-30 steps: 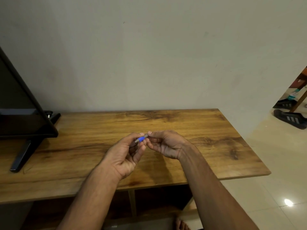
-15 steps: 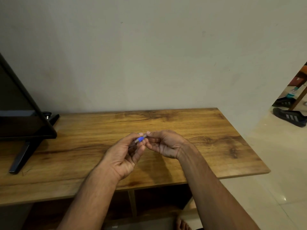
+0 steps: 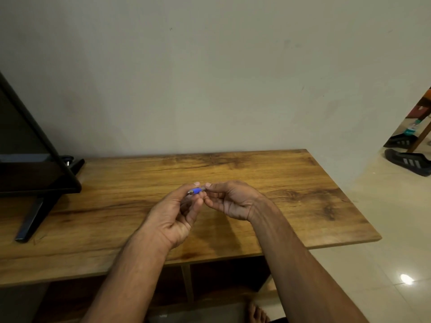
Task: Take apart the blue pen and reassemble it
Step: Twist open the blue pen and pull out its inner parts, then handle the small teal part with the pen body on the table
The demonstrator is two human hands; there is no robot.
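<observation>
The left hand (image 3: 177, 213) and right hand (image 3: 233, 199) both pinch the blue pen (image 3: 197, 190) above the counter (image 3: 291, 183). It lies sideways, grey tip pointing left.

The slim blue pen (image 3: 197, 190) lies between left hand (image 3: 172, 215) and right hand (image 3: 233, 201) over the brown wooden table (image 3: 291, 183), right of the black screen (image 3: 28, 164).

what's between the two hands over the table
In the head view, only the blue pen lies between them. The left hand pinches its blue part and the right hand pinches its grey end, above the table.
</observation>
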